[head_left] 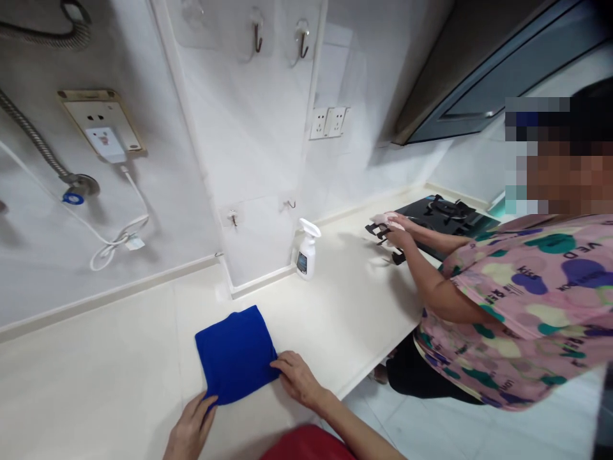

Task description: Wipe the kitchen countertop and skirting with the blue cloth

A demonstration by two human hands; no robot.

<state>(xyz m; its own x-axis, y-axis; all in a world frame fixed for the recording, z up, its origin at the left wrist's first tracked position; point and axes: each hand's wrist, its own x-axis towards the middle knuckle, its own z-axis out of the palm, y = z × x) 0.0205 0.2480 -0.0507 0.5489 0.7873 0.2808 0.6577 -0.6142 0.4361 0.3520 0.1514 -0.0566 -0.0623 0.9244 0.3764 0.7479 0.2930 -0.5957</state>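
Note:
A folded blue cloth point(237, 358) lies on the pale countertop in front of me. My left hand point(191, 421) pinches its near left corner, thumb and fingers closed on the fabric. At the cloth's right edge, my right hand point(299, 377) grips the near right corner between thumb and fingertips. The cloth is spread mostly flat, with a slight bump along its far edge. A white spray bottle point(306, 252) with a dark label stands upright beyond the cloth, beside the wall corner.
To the right, a person point(522, 306) in a patterned pink shirt holds a black pan support point(382, 231) and a pale cloth. Behind their hands is a black gas hob point(431, 214). A range hood point(479, 70) overhangs it. A charger point(106, 144) with a white cable hangs at left.

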